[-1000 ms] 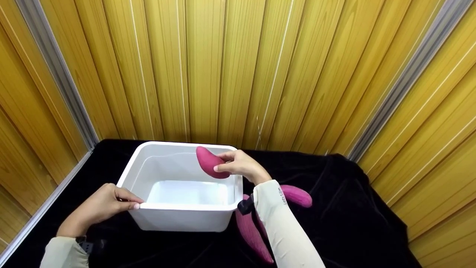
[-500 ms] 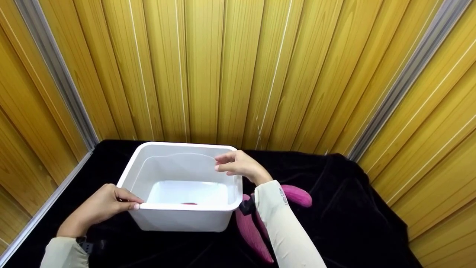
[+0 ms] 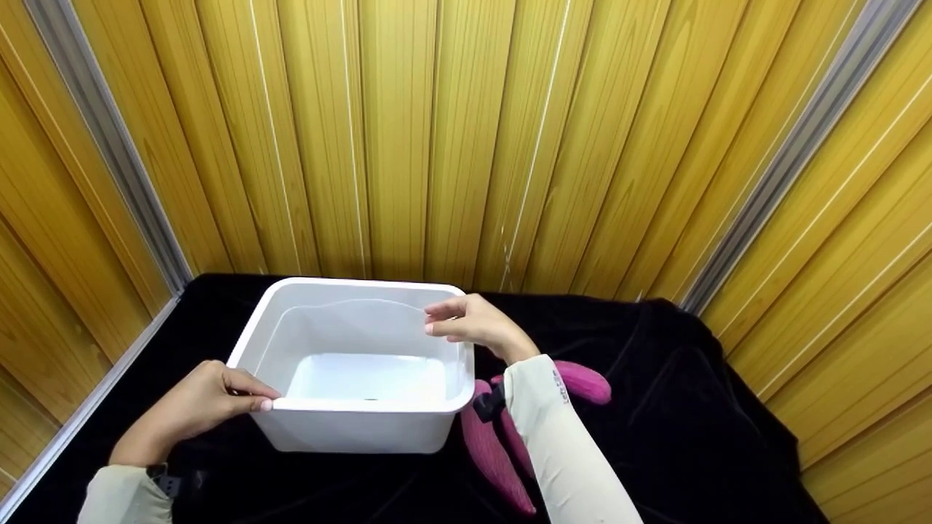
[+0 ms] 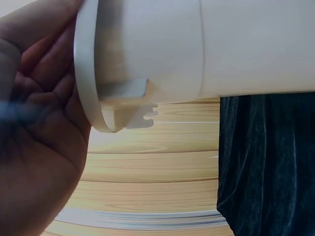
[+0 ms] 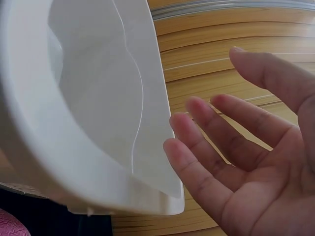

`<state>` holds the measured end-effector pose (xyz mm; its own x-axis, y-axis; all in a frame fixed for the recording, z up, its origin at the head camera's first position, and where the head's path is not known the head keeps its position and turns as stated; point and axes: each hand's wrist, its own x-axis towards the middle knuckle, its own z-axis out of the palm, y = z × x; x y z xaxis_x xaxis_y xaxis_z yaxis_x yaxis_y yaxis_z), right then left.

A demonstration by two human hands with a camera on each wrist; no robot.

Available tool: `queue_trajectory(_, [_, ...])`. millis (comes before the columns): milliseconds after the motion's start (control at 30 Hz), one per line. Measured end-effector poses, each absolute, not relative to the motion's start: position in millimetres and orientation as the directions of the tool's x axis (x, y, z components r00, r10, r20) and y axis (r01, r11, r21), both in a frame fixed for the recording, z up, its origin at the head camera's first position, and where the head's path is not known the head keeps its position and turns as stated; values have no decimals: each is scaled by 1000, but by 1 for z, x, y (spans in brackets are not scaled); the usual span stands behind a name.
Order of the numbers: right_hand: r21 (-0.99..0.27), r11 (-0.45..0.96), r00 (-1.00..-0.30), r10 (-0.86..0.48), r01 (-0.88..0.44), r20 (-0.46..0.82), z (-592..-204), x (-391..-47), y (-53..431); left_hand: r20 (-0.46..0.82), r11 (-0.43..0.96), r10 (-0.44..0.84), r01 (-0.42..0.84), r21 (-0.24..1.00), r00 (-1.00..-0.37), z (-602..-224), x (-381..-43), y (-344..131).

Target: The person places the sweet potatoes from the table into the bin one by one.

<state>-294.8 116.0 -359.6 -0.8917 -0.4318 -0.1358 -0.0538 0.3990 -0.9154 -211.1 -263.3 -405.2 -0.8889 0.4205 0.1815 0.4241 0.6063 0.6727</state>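
The person's left hand (image 3: 211, 397) pinched the near left corner of a white bin (image 3: 357, 429), thumb and fingers closed on its rim (image 3: 364, 405). To my eye the grip was there to steady the bin, since the corner lay so handily beside that arm.

The right hand (image 3: 484, 324) hung over the bin's right side, palm inward, its fingers (image 5: 197, 172) loosely extended and the thumb set well away from them. It had hold of nothing. I'd judge it was placed there for access to the inside, with the wrist reaching over the right wall.

The bin stood upright on a black cloth (image 3: 699, 415), mouth up, its long side facing the person. Its pale floor showed in part; just above the near rim sat 1 small dark sliver (image 3: 371, 399), too slight to identify, and the front wall hid whatever lay close behind it.

The pink pieces lay outside, on the cloth by the bin's right end: 1 long, ridged piece (image 3: 495, 458), another strip (image 3: 518, 444) close beside it, and 1 rounded end (image 3: 585, 382) beyond the sleeve (image 3: 571, 451). They seemed set for the right arm's easy reach. The sleeve covered their middles, so I couldn't tell whether they made 2 or 3.
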Motion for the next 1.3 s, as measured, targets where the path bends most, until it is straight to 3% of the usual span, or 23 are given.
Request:
queue_trajectory(667, [-932, 344, -912, -409, -113, -41, -364, -292, 155, 181, 599, 414, 417, 683, -892, -405, -207, -266])
queue_trajectory(1300, [-926, 371, -945, -322, -68, -60, -396, -290, 211, 166, 613, 402, 400, 681, -900, -406, -206, -268])
